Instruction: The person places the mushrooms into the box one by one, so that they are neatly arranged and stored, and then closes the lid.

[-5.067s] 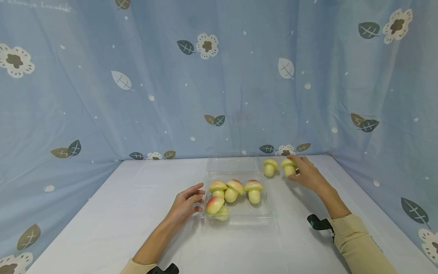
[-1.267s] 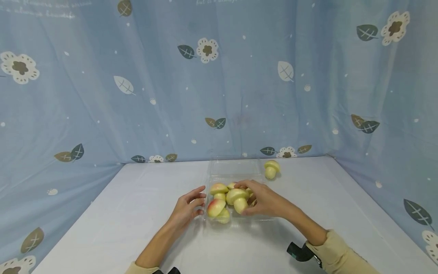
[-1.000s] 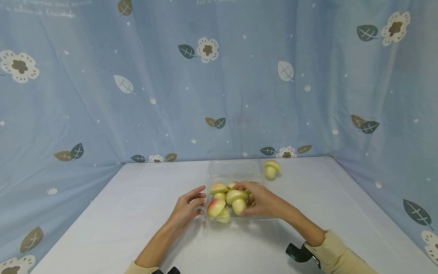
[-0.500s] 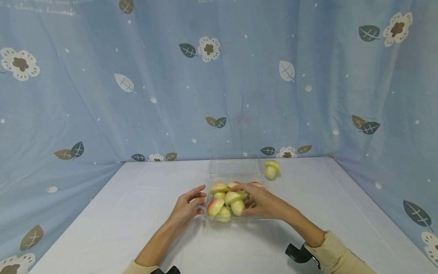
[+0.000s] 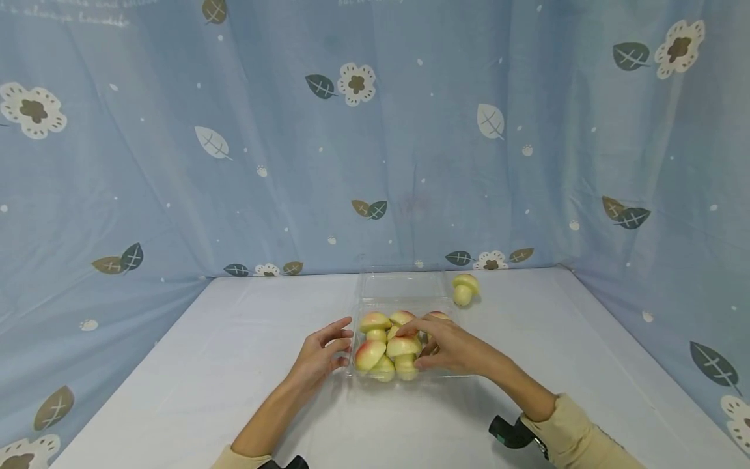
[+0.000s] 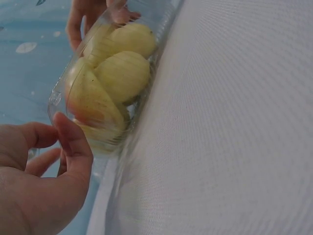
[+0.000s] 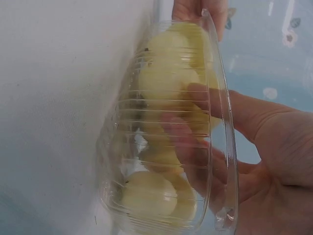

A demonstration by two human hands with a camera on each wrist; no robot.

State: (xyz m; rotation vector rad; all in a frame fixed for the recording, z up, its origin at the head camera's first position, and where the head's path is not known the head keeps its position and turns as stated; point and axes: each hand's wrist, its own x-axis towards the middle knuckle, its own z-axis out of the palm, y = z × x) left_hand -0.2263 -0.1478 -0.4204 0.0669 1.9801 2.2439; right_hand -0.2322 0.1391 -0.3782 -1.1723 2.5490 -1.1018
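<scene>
A clear plastic box (image 5: 448, 372) stands on the table with its lid (image 5: 404, 284) folded back. Inside lie several yellow-green mushrooms with reddish caps, among them a mushroom (image 5: 369, 355) at the front left and a mushroom (image 5: 375, 322) behind it. My right hand (image 5: 454, 345) reaches over the right side and grips another mushroom (image 5: 404, 346) by its cap, low in the front of the box. In the right wrist view its fingers (image 7: 188, 147) show through the ribbed wall. My left hand (image 5: 316, 355) touches the box's left rim with loosely bent fingers.
One loose mushroom (image 5: 465, 290) stands on the white tablecloth (image 5: 263, 312), right of the lid. A blue patterned curtain (image 5: 410, 163) closes off the back and sides. Black wrist devices (image 5: 515, 433) sit at both cuffs.
My right hand has brought a mushroom from the right rear of the table into the box. In the last half second it has turned, stem toward the front. My left hand has stayed at the rim.
</scene>
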